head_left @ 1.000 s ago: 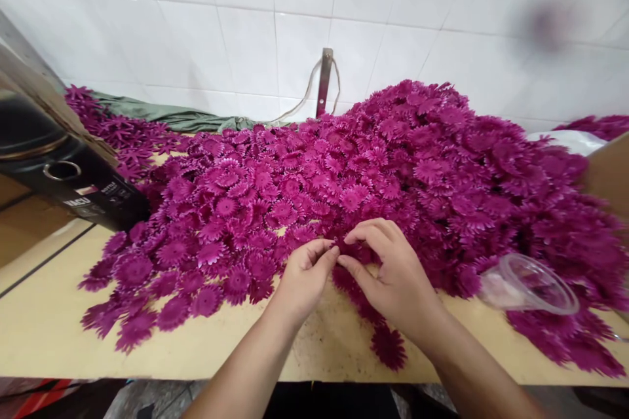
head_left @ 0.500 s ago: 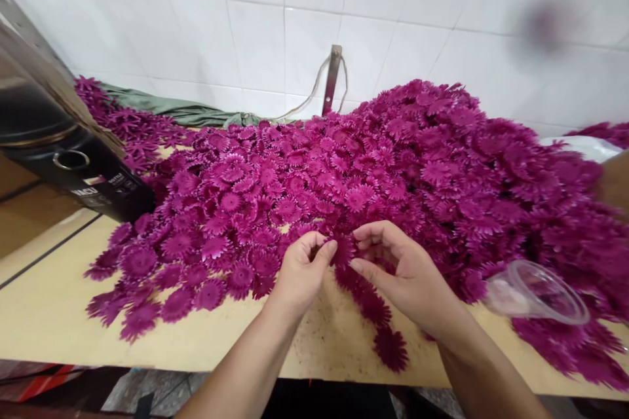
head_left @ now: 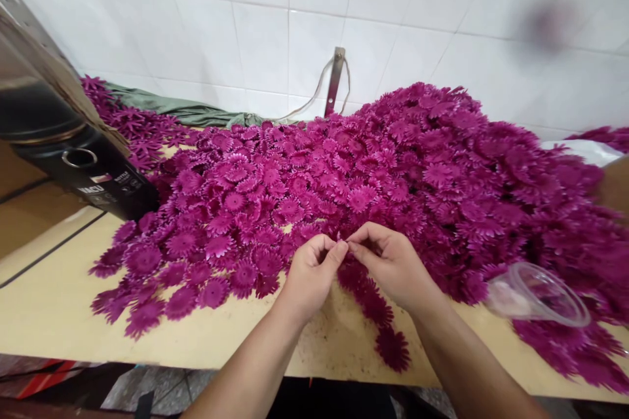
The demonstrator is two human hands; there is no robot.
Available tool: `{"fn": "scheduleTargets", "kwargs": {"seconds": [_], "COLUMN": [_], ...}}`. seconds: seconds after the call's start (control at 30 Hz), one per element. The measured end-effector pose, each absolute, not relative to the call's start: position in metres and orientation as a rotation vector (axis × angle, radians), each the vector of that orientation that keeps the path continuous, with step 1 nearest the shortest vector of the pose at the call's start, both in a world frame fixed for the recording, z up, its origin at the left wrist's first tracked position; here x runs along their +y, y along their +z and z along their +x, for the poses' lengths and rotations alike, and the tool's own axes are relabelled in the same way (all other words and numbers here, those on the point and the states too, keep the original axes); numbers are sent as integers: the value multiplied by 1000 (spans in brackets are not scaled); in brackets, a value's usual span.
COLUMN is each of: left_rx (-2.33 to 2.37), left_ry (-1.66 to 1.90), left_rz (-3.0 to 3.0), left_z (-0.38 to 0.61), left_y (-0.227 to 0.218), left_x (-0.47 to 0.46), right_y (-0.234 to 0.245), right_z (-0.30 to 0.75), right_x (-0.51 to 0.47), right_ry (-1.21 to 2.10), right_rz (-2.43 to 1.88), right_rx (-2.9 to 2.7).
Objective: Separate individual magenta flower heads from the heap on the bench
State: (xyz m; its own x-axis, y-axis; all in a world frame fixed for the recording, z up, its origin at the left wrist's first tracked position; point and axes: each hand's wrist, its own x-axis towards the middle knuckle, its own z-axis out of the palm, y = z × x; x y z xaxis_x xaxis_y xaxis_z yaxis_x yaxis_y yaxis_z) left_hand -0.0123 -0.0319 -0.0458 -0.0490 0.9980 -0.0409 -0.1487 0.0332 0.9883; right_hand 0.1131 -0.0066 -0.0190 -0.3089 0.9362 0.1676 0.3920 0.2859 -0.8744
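Over the front of a big heap of magenta artificial flower heads (head_left: 295, 177), my two hands meet fingertip to fingertip. My left hand (head_left: 314, 272) is closed, thumb pressed against the curled forefinger. A closed pinch of thumb and forefinger also shows on my right hand (head_left: 388, 265), its tips touching those of the left. A tiny pinkish bit pokes up between the fingertips, too small to name. Just below, a short trail of loose flower heads (head_left: 392, 348) lies on the tan tabletop (head_left: 339, 340), partly behind my right hand.
A clear plastic cup (head_left: 545, 294) lies tipped among flowers at the right. On the left stands a black bottle (head_left: 93, 170) beside cardboard. Green cloth (head_left: 181, 108) runs along the white tiled wall (head_left: 260, 46), where a metal bracket (head_left: 335, 82) with a cord rises behind the heap.
My right hand has moved left and its fingers have closed to a pinch, meeting the left fingertips. The gap between the hands is gone. The view has shifted slightly.
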Motion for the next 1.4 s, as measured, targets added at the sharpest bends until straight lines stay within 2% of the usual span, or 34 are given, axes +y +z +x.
{"fn": "scheduleTargets", "kwargs": {"seconds": [0.13, 0.33, 0.47, 0.57, 0.67, 0.73, 0.97, 1.1, 1.3, 1.4], "left_rx": [1152, 1118, 1135, 1101, 1091, 1090, 1091, 1099, 1104, 1074], "left_ry": [1305, 1353, 1361, 1353, 1334, 1308, 1298, 1351, 1393, 1397], "left_rz": [1069, 982, 925, 885, 832, 801, 894, 970, 890, 820], "left_z": [-9, -12, -14, -13, -14, -16, -16, -15, -17, -16], "left_y": [-44, -51, -55, -55, -56, -55, -51, -50, -51, -51], "left_x": [-34, -38, -36, -32, -31, -32, -36, -37, -40, -38], "right_y": [-21, -9, 9, 14, 7, -1, -13, -14, -3, 10], "right_z": [114, 148, 155, 133, 110, 103, 109, 109, 145, 151], "right_x": [6, 68, 69, 31, -1, -7, 4, 12, 70, 68], "right_ry": [790, 175, 2, 204, 824, 1120, 1252, 1036, 251, 46], "right_rz": [-1247, -1457, -1422, -1299, -1203, -1163, -1159, -1183, -1437, -1434], "right_rx": [-1806, -1481, -1683, -1930, -2111, -2059, -1836, -1755, -1504, -1686]}}
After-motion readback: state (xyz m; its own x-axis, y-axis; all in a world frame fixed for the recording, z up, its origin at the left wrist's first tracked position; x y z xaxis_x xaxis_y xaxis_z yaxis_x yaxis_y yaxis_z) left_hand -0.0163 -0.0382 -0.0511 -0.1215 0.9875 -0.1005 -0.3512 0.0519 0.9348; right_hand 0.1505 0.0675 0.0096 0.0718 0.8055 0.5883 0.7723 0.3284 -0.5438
